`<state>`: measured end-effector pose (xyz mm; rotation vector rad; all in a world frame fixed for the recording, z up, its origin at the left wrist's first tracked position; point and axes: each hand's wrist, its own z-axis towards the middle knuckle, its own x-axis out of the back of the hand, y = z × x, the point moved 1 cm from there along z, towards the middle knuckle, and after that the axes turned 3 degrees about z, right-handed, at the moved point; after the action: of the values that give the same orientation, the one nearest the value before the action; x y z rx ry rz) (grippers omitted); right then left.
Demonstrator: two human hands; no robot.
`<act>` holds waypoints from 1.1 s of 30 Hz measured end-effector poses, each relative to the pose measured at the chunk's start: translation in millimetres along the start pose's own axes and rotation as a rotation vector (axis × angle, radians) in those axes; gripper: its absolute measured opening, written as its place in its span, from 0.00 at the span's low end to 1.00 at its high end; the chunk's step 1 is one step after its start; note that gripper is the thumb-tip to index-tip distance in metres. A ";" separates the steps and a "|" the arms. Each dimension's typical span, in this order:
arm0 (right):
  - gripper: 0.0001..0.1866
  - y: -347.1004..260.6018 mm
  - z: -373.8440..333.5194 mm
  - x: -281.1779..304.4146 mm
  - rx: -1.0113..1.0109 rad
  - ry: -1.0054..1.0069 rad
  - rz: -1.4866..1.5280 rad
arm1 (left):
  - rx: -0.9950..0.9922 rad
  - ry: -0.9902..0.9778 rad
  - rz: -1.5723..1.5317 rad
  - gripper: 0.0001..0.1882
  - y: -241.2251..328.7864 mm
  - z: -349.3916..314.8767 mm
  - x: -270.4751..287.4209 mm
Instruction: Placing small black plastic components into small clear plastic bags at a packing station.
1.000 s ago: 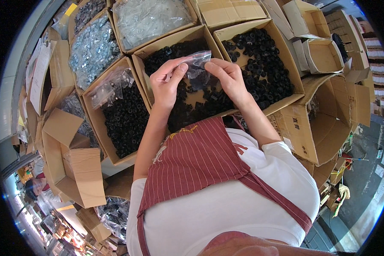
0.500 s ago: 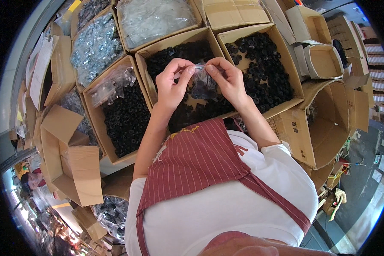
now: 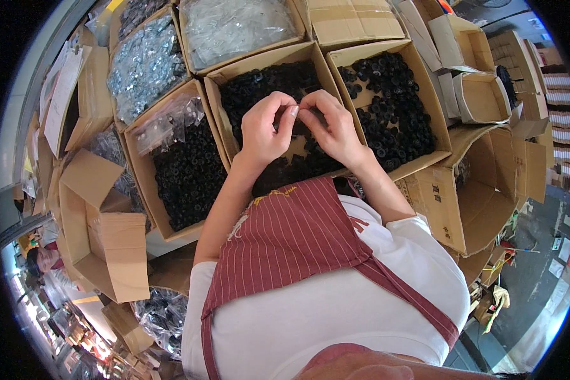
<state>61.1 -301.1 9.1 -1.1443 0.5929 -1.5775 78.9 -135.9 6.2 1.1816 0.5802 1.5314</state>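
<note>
Above the middle cardboard box point(image 3: 328, 75), which holds many small black parts point(image 3: 278, 79), both my hands meet at the fingertips. My left hand point(image 3: 269, 130) is closed in a pinch, thumb against forefinger. Opposite it, my right hand point(image 3: 332, 130) pinches as well, its fingertips touching those of the left. Half a second ago both held the top edge of a small clear plastic bag with dark contents. The bag is now hard to make out between the fingers and against the black parts.
On the right stands a box of round black parts point(image 3: 392, 107); on the left, a box of black parts point(image 3: 187, 177) with clear bags point(image 3: 171, 123) on top. Farther off are boxes of clear plastic pieces point(image 3: 237, 31) and shiny pieces point(image 3: 144, 69). An open carton point(image 3: 487, 190) sits at right.
My hands have drawn closer together, fingertips now meeting. The bag, plainly visible hanging between them before, no longer shows clearly. The whole view has shifted slightly.
</note>
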 end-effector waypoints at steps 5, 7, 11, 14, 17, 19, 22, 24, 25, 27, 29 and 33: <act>0.05 -9.0 4.5 7.2 0.118 0.025 -0.099 | -0.057 0.024 -0.036 0.01 1.9 -0.4 1.6; 0.05 -7.9 4.2 8.9 0.116 0.036 -0.112 | -0.013 0.063 -0.069 0.01 -3.6 0.4 4.3; 0.04 -2.2 1.3 14.7 0.062 0.093 -0.108 | 0.156 0.131 -0.292 0.03 -12.3 5.2 14.9; 0.05 -2.2 -2.4 14.2 -0.169 0.099 0.166 | 0.181 0.131 -0.394 0.04 -14.8 4.0 15.3; 0.05 4.3 -6.4 13.4 -0.356 0.139 0.557 | 0.259 0.093 -0.539 0.05 -9.6 6.2 18.2; 0.05 8.4 -6.1 18.2 -0.408 0.114 0.662 | 0.361 0.011 -0.686 0.07 -7.7 5.7 17.7; 0.20 -3.5 -6.0 20.3 -0.533 0.179 0.863 | 0.520 -0.007 -0.977 0.08 -5.9 1.1 15.6; 0.24 -23.5 -12.4 17.2 -0.541 0.124 0.926 | 0.546 -0.023 -1.068 0.08 2.5 -1.6 14.9; 0.28 -31.8 -18.4 15.2 -0.551 0.057 0.993 | 0.575 -0.029 -1.153 0.08 7.1 -2.6 14.9; 0.38 -47.3 -32.1 13.1 -0.681 -0.122 1.046 | 0.585 -0.069 -1.198 0.08 12.0 -5.2 18.9; 0.42 -58.7 -44.1 4.5 -0.715 -0.090 1.090 | 0.669 -0.018 -1.192 0.08 18.1 -8.8 23.7; 0.45 -87.9 -60.2 -0.6 -0.752 -0.008 1.082 | 0.678 -0.099 -1.158 0.08 16.8 -26.2 35.6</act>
<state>-32.4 -282.4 56.4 -1.0270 1.5537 -0.3953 50.0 -102.7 23.5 1.0447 1.4576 0.2715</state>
